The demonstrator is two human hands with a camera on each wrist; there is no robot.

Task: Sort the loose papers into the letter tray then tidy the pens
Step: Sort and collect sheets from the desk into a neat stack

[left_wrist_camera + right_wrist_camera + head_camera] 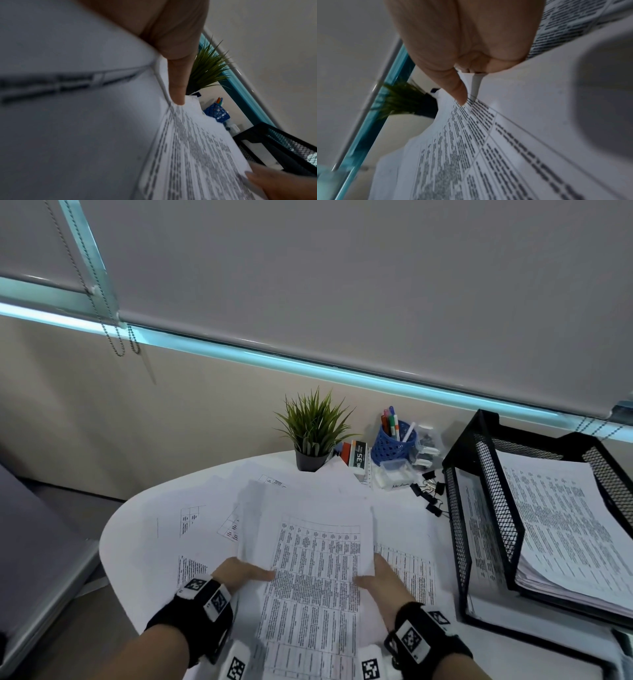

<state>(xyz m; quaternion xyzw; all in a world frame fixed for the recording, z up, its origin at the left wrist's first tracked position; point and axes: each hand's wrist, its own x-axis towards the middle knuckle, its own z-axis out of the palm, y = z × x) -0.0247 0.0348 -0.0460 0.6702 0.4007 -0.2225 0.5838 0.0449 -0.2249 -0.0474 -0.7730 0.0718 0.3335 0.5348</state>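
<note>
Black mesh letter tray (479,474), right of worktop (137,529), already held filed sheets. Sheaf of printed papers (315,559) pinched by left hand (239,573) and right hand (380,580); loose sheets (191,522) remained; pens (392,424) stood in blue cup (394,448).

White rounded tabletop (137,529). Black mesh letter tray (479,491) as landmark, at the right edge. Just left of the tray: black binder clips (432,494). Farther left: small clear boxes (394,474), blue mesh pen cup (394,445), eraser (359,462), potted plant (313,436). Well left, toward the near edge: loose printed papers (191,522), scattered and overlapping.
</note>
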